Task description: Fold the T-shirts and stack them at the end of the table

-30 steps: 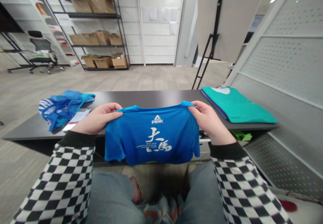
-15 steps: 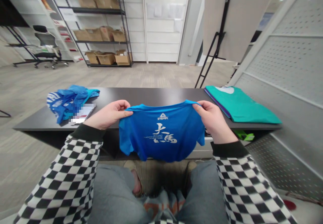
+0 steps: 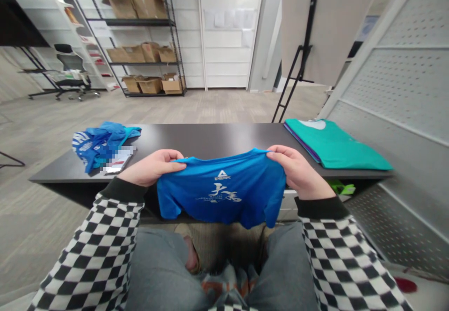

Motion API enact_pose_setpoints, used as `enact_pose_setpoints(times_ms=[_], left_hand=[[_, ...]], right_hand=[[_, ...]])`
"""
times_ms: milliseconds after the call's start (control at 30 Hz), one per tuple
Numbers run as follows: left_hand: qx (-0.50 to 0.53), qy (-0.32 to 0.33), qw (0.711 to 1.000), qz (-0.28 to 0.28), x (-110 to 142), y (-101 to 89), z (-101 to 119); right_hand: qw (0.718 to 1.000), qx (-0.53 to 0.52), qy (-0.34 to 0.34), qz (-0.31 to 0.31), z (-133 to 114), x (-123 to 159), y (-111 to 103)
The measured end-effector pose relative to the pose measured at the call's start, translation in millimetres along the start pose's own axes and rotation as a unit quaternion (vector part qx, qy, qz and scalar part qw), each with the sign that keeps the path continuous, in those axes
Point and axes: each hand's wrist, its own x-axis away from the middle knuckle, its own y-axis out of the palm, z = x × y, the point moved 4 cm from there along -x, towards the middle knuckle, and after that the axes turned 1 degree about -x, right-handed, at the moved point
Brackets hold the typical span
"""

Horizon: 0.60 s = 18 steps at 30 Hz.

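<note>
A blue T-shirt (image 3: 224,194) with white print hangs between my two hands, in front of the near edge of the dark table (image 3: 196,138). My left hand (image 3: 163,166) pinches its left shoulder between thumb and fingers. The right shoulder is gripped the same way by my right hand (image 3: 289,166). Its top edge is stretched between them, and the lower part droops in folds above my knees. On the table left of my left hand lies a crumpled heap of blue clothing (image 3: 101,140). Folded green fabric (image 3: 343,147), with purple beneath, lies right of my right hand.
A phone-like flat object (image 3: 119,161), partly blurred out, lies by the blue heap. Something bright green (image 3: 342,188) shows under the table's right end. Behind stand a shelf rack with cardboard boxes (image 3: 150,85) and a board on a black stand (image 3: 294,75). A perforated panel (image 3: 403,91) borders the right side.
Both hands have lowered slightly with the T-shirt, still gripping its shoulders. The shirt's lower part has swung and its print is more foreshortened. The camera view has shifted a little.
</note>
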Motion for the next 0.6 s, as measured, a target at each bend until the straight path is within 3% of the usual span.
enact_pose_setpoints(times_ms=[233, 400, 500, 600], left_hand=[[-0.015, 0.012, 1.000, 0.014, 5, -6.6, -2], [-0.031, 0.095, 0.993, 0.056, 5, -7.7, -1], [-0.034, 0.146, 0.984, 0.091, 6, -5.8, 4], [0.017, 0.133, 0.983, 0.128, 7, -2.3, 8]], right_hand=[[0.996, 0.073, -0.030, -0.037, -5, 4, -3], [0.961, 0.261, -0.011, -0.090, -9, 9, -2], [0.930, 0.363, -0.024, -0.060, -15, 10, -3], [0.924, 0.371, -0.096, -0.003, -24, 11, -1]])
